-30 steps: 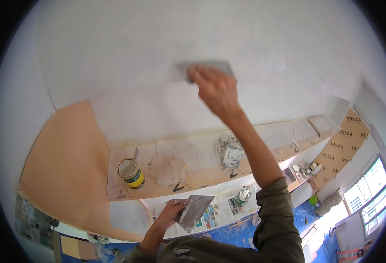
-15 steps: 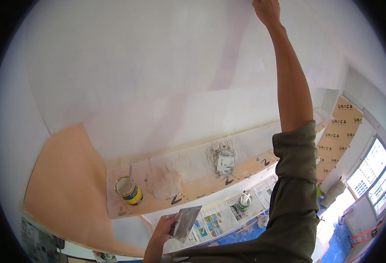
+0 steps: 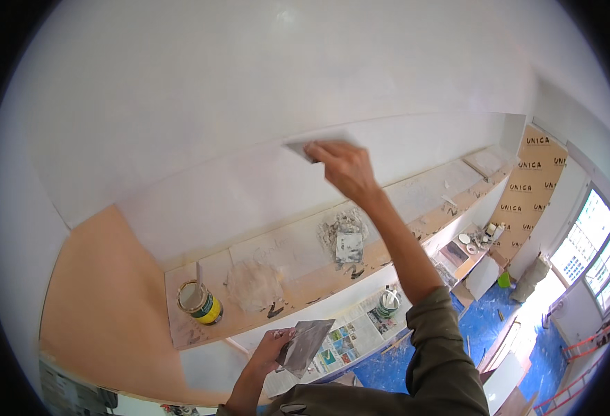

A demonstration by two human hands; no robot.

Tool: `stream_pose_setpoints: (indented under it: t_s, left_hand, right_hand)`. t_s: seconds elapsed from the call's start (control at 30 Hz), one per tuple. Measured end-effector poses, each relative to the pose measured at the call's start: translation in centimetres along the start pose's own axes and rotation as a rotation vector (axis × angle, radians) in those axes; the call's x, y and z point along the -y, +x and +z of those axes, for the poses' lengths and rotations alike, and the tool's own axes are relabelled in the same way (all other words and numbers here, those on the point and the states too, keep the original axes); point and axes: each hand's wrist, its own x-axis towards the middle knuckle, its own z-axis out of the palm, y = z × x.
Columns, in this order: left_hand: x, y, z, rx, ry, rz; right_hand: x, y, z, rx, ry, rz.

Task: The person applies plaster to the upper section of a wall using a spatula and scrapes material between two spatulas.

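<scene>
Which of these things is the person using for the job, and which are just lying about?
In use:
right hand, gripping a blurred flat blade at the white wall
left hand, holding a smeared metal plate
probably the open yellow-banded tin

Apparently lying about:
newspaper sheets
green-labelled tin on them
bright green object on the blue floor

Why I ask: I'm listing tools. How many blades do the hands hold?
2: a blade in the left hand, a blurred blade in the right hand. Each is partly covered.
</scene>
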Motion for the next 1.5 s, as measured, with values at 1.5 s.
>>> stream_pose_setpoints:
  t_s: [1.5]
  left_hand:
    - [-4.1,-1.3,-3.2,-0.294,0.039,0.324]
  right_hand:
    - [-12.5,38.6,-3.4,-0.253,-0.011,-0.097]
